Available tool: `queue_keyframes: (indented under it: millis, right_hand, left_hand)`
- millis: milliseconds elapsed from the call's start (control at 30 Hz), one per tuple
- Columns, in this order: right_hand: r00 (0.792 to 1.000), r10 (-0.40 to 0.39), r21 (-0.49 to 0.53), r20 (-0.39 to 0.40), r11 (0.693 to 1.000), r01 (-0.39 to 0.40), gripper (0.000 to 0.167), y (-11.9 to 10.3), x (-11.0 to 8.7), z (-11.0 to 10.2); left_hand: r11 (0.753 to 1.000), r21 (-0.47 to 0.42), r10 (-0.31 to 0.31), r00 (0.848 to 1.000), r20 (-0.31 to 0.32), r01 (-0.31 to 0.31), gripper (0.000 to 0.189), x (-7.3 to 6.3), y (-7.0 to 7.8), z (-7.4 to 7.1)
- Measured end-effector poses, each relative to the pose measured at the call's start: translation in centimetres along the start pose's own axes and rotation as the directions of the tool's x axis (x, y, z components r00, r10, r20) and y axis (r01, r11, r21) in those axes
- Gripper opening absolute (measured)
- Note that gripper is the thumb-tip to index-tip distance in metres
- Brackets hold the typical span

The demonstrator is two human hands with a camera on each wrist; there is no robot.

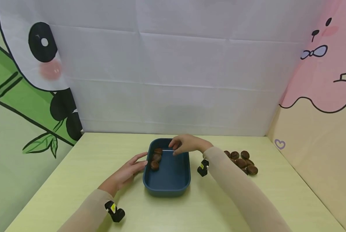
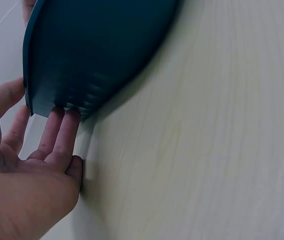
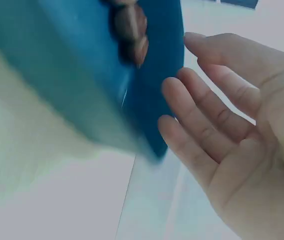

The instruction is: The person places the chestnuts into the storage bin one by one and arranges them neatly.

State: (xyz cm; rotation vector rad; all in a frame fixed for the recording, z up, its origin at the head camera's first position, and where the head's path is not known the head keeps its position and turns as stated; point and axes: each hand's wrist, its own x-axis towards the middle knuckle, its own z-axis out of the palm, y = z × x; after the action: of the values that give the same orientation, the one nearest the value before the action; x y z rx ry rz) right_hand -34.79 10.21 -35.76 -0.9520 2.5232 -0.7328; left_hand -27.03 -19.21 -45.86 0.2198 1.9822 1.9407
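A deep blue rectangular box (image 1: 171,177) stands on the table, with three brown chestnuts (image 1: 156,157) in a row along its left wall. My left hand (image 1: 125,175) is at the box's left side; in the left wrist view its outstretched fingers (image 2: 58,135) touch the outer wall. Over the far right corner of the box is my right hand (image 1: 188,144), its fingers loosely bent. The right wrist view shows nothing between thumb and fingers (image 3: 189,107). A heap of chestnuts (image 1: 241,163) lies right of the box, partly hidden behind the right sleeve.
The pale wooden table (image 1: 126,212) reaches back to a white cloth backdrop (image 1: 178,64). Printed walls stand at both sides, a panda (image 1: 24,42) on the left and a pink animal (image 1: 315,74) on the right. Each wrist carries a small black camera (image 1: 114,211).
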Motion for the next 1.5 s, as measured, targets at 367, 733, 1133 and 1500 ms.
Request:
queue_keyframes:
  millis: [367,733,1133,1500]
  right_hand:
    - [0.989,0.128,0.050,-0.074,0.991,-0.125,0.027,6.5,-5.6,-2.4]
    - [0.953,0.237,0.090,-0.188,0.971,-0.223,0.032,12.9,-9.7,-1.9]
    - [0.938,0.297,0.098,-0.180,0.954,-0.284,0.040,15.8,-11.3,-1.1]
    - [0.935,0.290,0.083,-0.202,0.957,-0.279,0.038,15.7,-10.9,-1.0]
  left_hand:
    - [1.000,-0.013,0.008,1.000,0.002,-0.008,0.063,0.0,0.0,0.1]
    - [1.000,-0.003,-0.004,1.000,-0.004,0.004,0.062,0.0,0.1,0.1]
    - [1.000,0.011,-0.006,1.000,-0.004,0.006,0.063,0.0,0.0,0.1]
    - [1.000,0.008,-0.006,1.000,-0.008,0.006,0.063,-0.1,0.0,0.0]
